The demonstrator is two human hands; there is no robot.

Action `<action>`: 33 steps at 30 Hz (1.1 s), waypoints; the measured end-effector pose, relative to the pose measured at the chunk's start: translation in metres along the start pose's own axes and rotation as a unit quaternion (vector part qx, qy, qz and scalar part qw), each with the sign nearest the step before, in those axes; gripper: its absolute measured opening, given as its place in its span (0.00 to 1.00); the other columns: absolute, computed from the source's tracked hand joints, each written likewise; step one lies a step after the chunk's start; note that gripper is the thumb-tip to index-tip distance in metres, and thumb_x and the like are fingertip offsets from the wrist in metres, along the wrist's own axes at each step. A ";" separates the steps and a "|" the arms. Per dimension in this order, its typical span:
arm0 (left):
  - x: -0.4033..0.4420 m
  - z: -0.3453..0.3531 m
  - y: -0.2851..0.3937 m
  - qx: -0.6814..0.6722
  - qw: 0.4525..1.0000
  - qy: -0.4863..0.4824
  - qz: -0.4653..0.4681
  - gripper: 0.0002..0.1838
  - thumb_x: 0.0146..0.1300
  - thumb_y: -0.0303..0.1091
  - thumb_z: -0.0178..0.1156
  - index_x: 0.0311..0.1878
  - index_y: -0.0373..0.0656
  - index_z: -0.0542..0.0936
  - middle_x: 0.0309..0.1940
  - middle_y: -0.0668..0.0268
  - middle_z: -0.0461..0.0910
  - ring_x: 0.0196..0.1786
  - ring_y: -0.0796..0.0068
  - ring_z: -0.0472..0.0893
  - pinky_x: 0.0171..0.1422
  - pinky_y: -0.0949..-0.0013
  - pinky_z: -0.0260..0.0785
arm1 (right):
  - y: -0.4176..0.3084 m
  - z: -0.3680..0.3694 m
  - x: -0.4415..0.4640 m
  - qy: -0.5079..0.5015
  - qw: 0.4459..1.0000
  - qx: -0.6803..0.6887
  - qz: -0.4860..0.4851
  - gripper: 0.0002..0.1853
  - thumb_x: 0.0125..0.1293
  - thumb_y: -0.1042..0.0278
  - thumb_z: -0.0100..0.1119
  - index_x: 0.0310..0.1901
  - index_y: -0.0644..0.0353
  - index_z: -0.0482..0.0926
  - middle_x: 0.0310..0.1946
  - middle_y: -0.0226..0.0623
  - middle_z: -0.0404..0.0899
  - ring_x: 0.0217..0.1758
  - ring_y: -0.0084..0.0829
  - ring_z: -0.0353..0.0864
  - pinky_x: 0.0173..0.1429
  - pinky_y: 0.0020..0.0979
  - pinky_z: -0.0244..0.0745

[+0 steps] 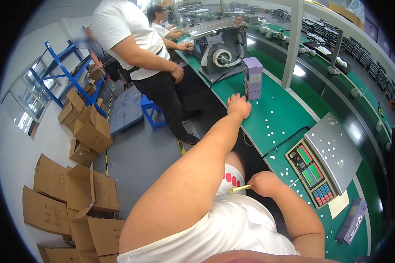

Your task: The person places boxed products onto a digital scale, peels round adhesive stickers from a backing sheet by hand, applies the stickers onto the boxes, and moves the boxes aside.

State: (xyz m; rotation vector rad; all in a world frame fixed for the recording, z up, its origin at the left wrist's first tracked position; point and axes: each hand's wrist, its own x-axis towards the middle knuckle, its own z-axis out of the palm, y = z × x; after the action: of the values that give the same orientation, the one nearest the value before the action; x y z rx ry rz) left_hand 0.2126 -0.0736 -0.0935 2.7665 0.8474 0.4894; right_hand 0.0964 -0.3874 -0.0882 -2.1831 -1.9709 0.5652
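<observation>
Right hand [264, 184] — curled — grips a yellow strip [240, 188] (slim).

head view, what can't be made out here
Head view:
Held end of the yellow stick: hidden inside the right hand.
Contact between the left hand and purple box: unclear from this angle.
Fine print on that box: too small.
Readings on the scale: too small.
Head of the nearest co-worker: cut off by top edge.
</observation>
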 end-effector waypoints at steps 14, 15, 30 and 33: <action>-0.009 0.005 0.005 -0.003 1.000 -0.010 0.004 0.26 0.71 0.47 0.55 0.66 0.44 0.81 0.74 0.56 0.71 0.79 0.52 0.64 0.83 0.50 0.53 | 0.004 0.015 -0.006 0.015 1.000 0.004 -0.015 0.09 0.64 0.62 0.60 0.37 0.53 0.89 0.38 0.39 0.88 0.45 0.47 0.87 0.50 0.48 0.82; -0.006 0.002 0.005 -0.002 1.000 -0.017 -0.003 0.26 0.70 0.47 0.55 0.65 0.43 0.81 0.74 0.55 0.71 0.79 0.52 0.64 0.83 0.50 0.53 | 0.005 0.013 -0.002 0.004 1.000 -0.011 -0.017 0.09 0.63 0.63 0.61 0.38 0.52 0.90 0.38 0.39 0.88 0.44 0.46 0.87 0.49 0.48 0.82; 0.077 -0.119 -0.048 -0.004 0.996 0.060 0.061 0.39 0.61 0.42 0.66 0.77 0.45 0.70 0.82 0.39 0.50 0.76 0.41 0.68 0.77 0.49 0.66 | -0.004 -0.002 -0.001 -0.016 1.000 0.000 0.009 0.10 0.66 0.62 0.59 0.35 0.53 0.89 0.40 0.40 0.88 0.47 0.47 0.87 0.53 0.47 0.81; 0.092 -0.177 -0.048 0.118 0.987 0.089 0.068 0.35 0.62 0.42 0.64 0.74 0.45 0.73 0.81 0.44 0.55 0.72 0.42 0.73 0.75 0.51 0.70 | -0.001 0.001 -0.001 -0.004 1.000 0.006 0.009 0.10 0.66 0.62 0.59 0.36 0.53 0.89 0.40 0.40 0.88 0.47 0.46 0.87 0.54 0.47 0.81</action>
State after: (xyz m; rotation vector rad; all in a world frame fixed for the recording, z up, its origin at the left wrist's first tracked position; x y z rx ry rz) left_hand 0.1946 0.0355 0.0794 3.0490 0.8029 0.7127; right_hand 0.0947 -0.3884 -0.0881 -2.1973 -1.9488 0.5863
